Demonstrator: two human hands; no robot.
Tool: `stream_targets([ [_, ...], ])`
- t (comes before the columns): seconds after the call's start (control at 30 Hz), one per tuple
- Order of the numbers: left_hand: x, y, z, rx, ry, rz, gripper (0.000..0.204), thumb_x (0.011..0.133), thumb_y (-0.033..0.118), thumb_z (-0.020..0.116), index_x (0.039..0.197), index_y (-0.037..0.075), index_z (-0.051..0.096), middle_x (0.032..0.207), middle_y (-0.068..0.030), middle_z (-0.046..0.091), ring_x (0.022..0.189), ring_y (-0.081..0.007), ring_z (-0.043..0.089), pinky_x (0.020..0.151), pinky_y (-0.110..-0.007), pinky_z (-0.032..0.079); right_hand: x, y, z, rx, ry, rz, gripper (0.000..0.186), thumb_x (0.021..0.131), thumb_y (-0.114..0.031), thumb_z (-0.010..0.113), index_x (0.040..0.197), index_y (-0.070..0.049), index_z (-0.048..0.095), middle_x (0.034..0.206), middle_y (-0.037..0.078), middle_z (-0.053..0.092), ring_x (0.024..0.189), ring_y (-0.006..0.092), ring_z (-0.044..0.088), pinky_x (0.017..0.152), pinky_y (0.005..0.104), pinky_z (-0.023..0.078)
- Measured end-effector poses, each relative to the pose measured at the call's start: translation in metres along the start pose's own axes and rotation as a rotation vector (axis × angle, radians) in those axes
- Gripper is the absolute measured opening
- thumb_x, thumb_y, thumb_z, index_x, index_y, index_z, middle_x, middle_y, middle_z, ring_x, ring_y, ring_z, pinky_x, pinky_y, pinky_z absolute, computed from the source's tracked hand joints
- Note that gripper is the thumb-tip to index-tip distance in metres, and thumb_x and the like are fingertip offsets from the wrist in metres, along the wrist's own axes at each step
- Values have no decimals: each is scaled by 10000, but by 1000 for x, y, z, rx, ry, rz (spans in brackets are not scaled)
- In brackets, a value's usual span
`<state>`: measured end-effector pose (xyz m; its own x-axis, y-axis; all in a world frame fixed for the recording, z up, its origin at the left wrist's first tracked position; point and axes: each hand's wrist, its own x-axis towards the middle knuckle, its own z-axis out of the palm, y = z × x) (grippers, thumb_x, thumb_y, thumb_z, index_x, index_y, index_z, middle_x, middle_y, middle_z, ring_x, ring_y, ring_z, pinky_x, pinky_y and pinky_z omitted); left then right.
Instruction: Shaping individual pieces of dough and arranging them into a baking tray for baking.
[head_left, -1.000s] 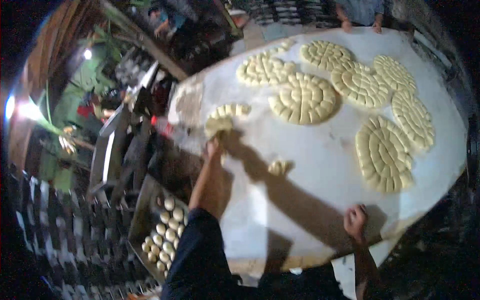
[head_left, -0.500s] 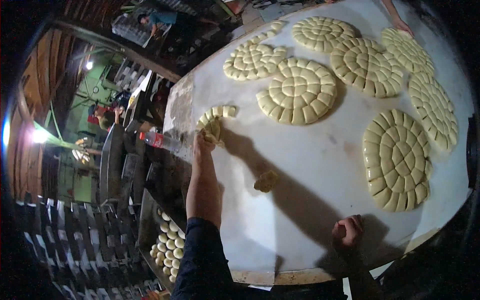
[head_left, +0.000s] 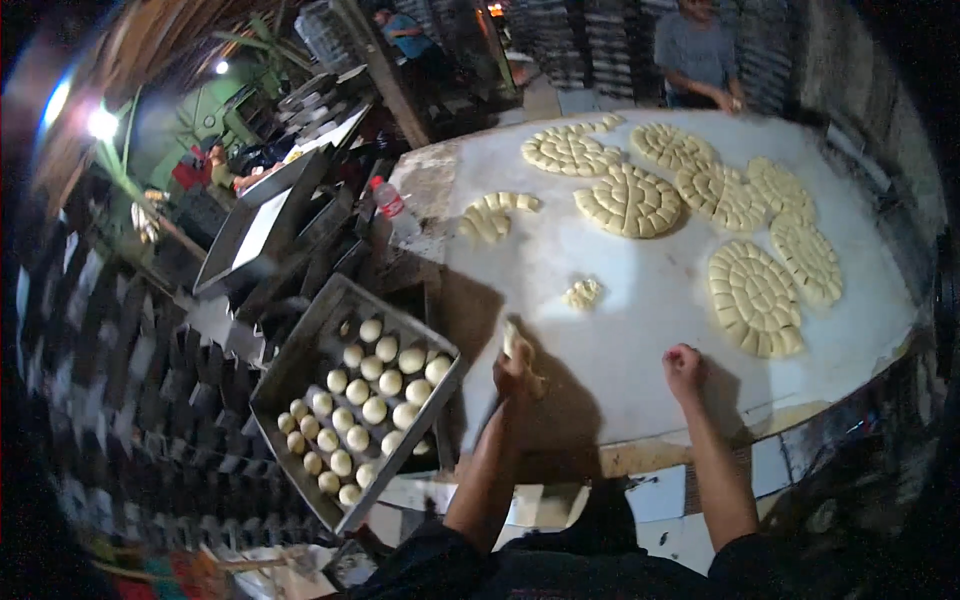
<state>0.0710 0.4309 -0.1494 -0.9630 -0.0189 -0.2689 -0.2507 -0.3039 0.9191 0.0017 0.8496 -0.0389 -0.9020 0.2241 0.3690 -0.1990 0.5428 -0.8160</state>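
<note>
In my left hand (head_left: 512,372), closed near the table's front left edge, is a pale strip of dough (head_left: 520,348). My right hand (head_left: 685,368) is a loose fist above the front of the table; its curled fingers hide whatever may be inside. Beyond the left hand lies a curved row of cut dough pieces (head_left: 490,214). A small crumpled heap of dough scraps (head_left: 582,293) rests on the table between the two hands, farther back. Several flat dough rounds, cut into segments, lie toward the back and right, among them a near one (head_left: 755,298) and a middle one (head_left: 628,203).
A metal tray (head_left: 454,378) of round dough balls (head_left: 373,409) stands left of the pale tabletop (head_left: 640,400). A clear bottle with a red cap (head_left: 388,200) is at the table's left edge. One person (head_left: 697,55) stands across the table; others work farther back.
My left hand has drawn back from the curved dough row toward me, carrying dough. The view has shifted, bringing the tray of balls fully into sight. My right hand stays closed.
</note>
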Motion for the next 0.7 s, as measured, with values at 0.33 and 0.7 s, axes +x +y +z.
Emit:
stream_targets([
  [0.33, -77, 185, 130, 803, -217, 726, 521, 717, 337, 764, 1118, 35, 624, 983, -228, 627, 929, -343, 579, 815, -448, 474, -67, -192, 86, 332, -221, 317, 583, 938, -451, 578, 1299, -4, 477, 1214, 179, 572, 1179, 290, 512, 991, 436, 412],
  [0.7, -35, 134, 110, 826, -91, 631, 364, 776, 256, 745, 1000, 1, 615, 859, -176, 566, 841, -334, 570, 761, -446, 460, -42, -98, -48, 78, 103, 417, 308, 973, -316, 535, 1090, -31, 540, 937, 80, 553, 862, 196, 550, 756, 359, 461],
])
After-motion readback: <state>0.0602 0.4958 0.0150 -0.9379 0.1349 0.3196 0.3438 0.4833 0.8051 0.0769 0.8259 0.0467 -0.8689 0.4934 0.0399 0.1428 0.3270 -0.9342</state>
